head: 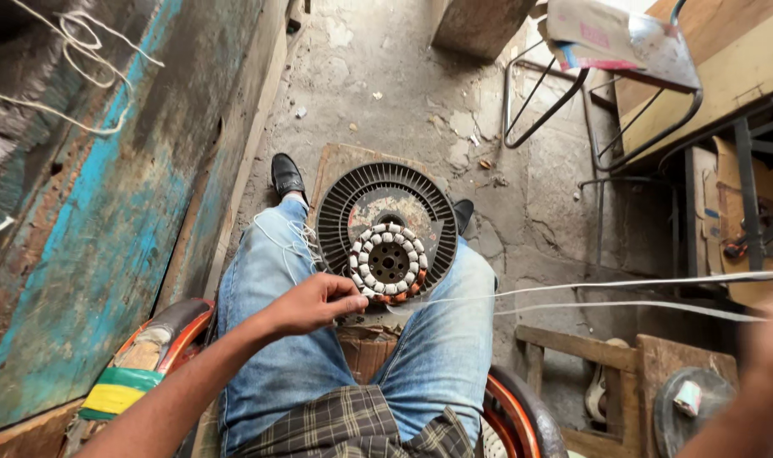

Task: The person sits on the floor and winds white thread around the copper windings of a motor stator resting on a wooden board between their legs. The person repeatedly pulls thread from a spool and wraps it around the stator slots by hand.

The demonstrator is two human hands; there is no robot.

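Resting between the person's knees, the stator [387, 237] stands tilted toward the camera, a round finned disc with a ring of white-wrapped coils [388, 261] around a dark hub. It sits on a brown board [340, 165] on the floor [386, 85]. The left hand [314, 304] pinches at the lower left edge of the coil ring, fingers closed on the cord [573, 288] there. That white cord runs in two strands from the coils to the right, where the right hand [772, 339] is a blur at the frame's edge; I cannot tell how it grips. Loose white thread [289, 242] lies on the left jean leg. A worn blue wall [89, 229] stands to the left, a metal chair frame [573, 93] beyond, and wooden pieces [624, 365] at lower right.
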